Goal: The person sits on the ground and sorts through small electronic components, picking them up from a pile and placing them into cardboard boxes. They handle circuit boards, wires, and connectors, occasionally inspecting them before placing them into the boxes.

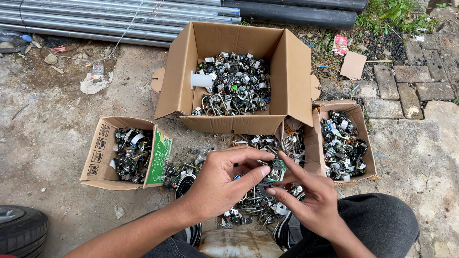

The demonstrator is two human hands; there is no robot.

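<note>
boxes [239, 86] of apparently electronic scrap; small green board [276, 169] between both hands [217, 184]

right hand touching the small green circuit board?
Touching. Head view shows the right hand's fingers on the small green circuit board, with the left hand pinching it too.

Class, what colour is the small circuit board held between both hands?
Green circuit board, clearest in the head view.

Metal pipes [95, 21] above; tyre [19, 229] lower left; paving stones [411, 81] right.
</note>
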